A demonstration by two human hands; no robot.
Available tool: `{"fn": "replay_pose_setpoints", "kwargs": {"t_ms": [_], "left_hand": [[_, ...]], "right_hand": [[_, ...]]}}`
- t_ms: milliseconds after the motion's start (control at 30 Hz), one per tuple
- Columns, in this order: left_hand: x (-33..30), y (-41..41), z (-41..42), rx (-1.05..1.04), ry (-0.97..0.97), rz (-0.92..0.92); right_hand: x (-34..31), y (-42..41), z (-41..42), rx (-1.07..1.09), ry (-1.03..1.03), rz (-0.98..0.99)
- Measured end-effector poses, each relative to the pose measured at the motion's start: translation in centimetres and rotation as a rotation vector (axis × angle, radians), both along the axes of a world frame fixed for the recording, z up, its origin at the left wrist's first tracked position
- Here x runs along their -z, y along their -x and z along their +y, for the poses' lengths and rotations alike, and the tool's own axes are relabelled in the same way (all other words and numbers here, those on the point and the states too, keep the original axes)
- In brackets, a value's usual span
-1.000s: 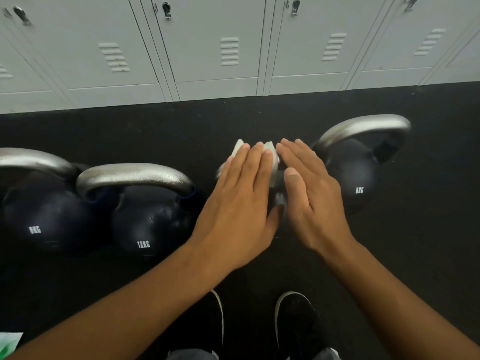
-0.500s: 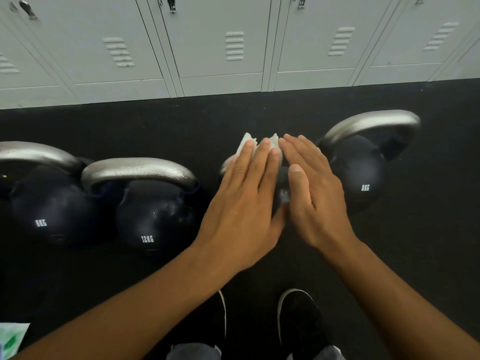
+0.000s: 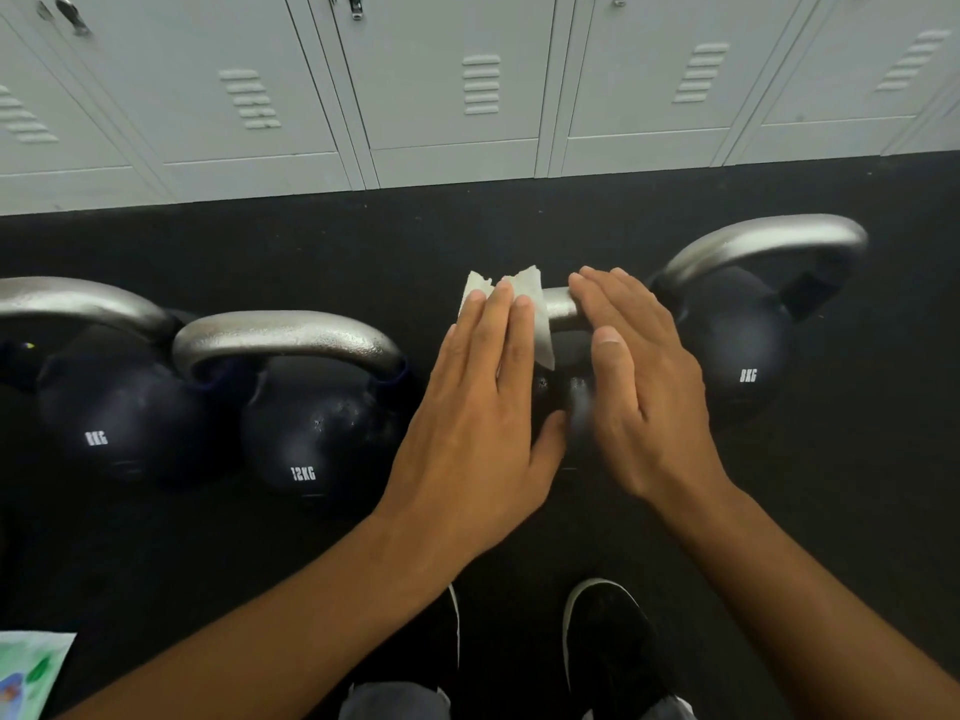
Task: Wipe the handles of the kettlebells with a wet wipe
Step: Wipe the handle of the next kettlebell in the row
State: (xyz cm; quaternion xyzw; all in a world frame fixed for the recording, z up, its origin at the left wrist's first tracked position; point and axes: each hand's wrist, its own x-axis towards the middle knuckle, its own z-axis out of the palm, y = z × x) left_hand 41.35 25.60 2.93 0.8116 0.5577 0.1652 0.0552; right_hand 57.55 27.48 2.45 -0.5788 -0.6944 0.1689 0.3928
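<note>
Several dark kettlebells with steel handles stand in a row on the black floor. My left hand (image 3: 478,407) lies flat over the handle (image 3: 558,309) of the third kettlebell and presses a white wet wipe (image 3: 529,284) onto it. The wipe's edges stick out past my fingertips. My right hand (image 3: 644,387) rests flat on the same handle just to the right, fingers straight, holding nothing. This kettlebell's body is mostly hidden under both hands. A 12KG kettlebell (image 3: 317,428) and an 8KG kettlebell (image 3: 114,418) stand to the left, another 8KG kettlebell (image 3: 737,345) to the right.
Grey lockers (image 3: 467,96) line the wall behind the row. A green and white wipe packet (image 3: 26,672) lies on the floor at the bottom left. My black shoes (image 3: 608,631) stand just below the hands.
My hands have drawn slightly apart, so a short stretch of bare handle shows between them. The left hand has slid the wipe a little to the left.
</note>
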Motion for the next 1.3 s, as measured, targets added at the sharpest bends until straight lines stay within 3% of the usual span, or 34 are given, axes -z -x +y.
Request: {"fn": "replay_pose_setpoints", "kwargs": {"t_ms": [300,433,633,1000,1300], "left_hand": [[-0.7,-0.6,2.2,0.050,0.070,-0.114],[-0.1,-0.8,0.8,-0.050,0.142,-0.266],[0.1,-0.8,-0.6,0.002,0.165,-0.251],[0.7,-0.1,-0.2,-0.056,0.228,-0.440],[-0.2,-0.1,1.3,-0.061,0.281,-0.456]], "right_hand": [[-0.8,0.2,0.1,-0.080,0.038,-0.179],[-1.3,0.3,-0.2,-0.083,0.063,-0.093],[-1.1,0.0,-0.3,-0.089,0.051,-0.034],[-0.5,-0.4,-0.1,-0.088,0.024,-0.021],[-0.3,-0.2,-0.2,-0.080,0.021,-0.031]]}}
